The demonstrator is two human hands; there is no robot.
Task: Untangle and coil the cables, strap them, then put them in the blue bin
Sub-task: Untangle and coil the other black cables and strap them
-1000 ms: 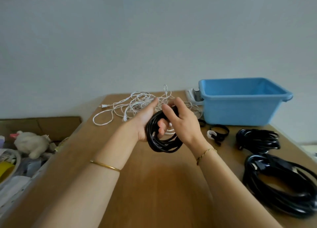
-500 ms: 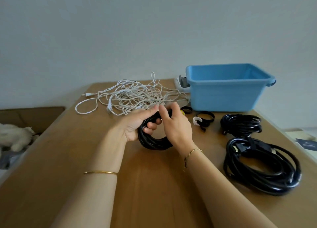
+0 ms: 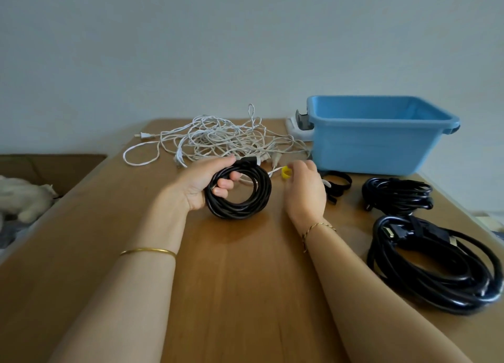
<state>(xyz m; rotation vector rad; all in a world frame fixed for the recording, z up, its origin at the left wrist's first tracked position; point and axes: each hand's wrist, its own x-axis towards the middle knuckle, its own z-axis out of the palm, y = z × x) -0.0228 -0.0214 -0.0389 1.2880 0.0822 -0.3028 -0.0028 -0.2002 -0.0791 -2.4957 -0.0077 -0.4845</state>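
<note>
The left hand (image 3: 200,184) grips the black cable coil (image 3: 240,192), thumb over its top and fingers curled through its centre. It holds the coil upright, low over the bench (image 3: 245,281); whether the lower edge touches the wood I cannot tell. That grip pins the loops together so they cannot spring apart. The right hand (image 3: 305,192), just right of the coil and apart from it, pinches a yellow strap (image 3: 285,172) at its fingertips, ready, I judge, to go round the bundle. Coiling looks done for this cable, and strapping is the step in hand.

Just beyond the right hand, black straps (image 3: 338,182) lie on the bench, within easy reach for later cables. Behind the coil the white cable (image 3: 226,139) sprawls in a loose tangle, its plug (image 3: 144,135) flung out left, not yet sorted. The blue bin (image 3: 376,144) stands open at the far right; its floor is hidden, so I cannot say what it holds. On the right rest a smaller black coil (image 3: 398,195) and, nearer, a larger black coil (image 3: 433,267), neither showing a strap from here. Off the bench's left edge sit a cardboard box (image 3: 49,166) and a pale plush toy (image 3: 24,196).
</note>
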